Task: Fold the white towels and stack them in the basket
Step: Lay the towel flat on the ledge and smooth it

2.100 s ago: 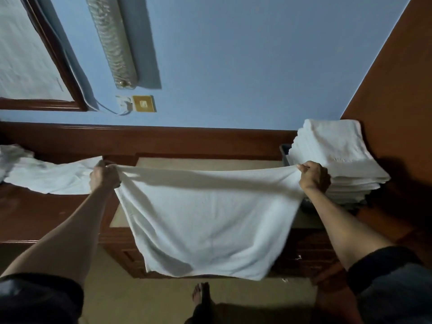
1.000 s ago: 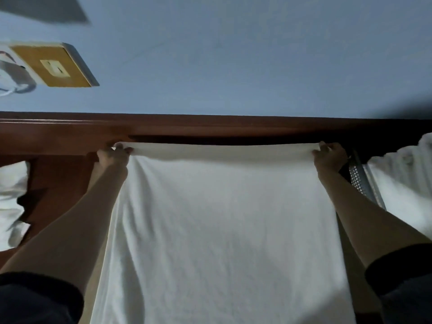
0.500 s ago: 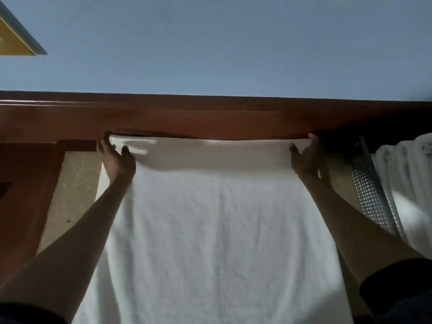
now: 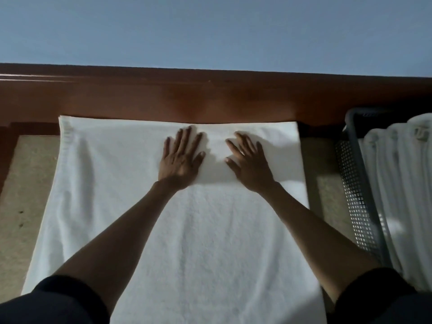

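A white towel [image 4: 105, 183] lies spread flat on the beige tabletop [image 4: 23, 195], its far edge against the wooden back rail. My left hand [image 4: 180, 160] and my right hand [image 4: 250, 167] lie flat on the towel near its far middle, fingers straight and spread, a palm's width apart. At the right stands a grey perforated basket [image 4: 355, 183] holding a stack of folded white towels [image 4: 402, 183].
A reddish-brown wooden rail [image 4: 210, 97] runs along the back of the table under a blue wall [image 4: 210, 31]. Bare beige tabletop shows on the left of the towel and in a narrow strip [image 4: 320, 171] between towel and basket.
Both hands let go of the towel's far corners and moved inward to the middle, where they now lie flat. The towel went from hanging in the air to lying on the table.
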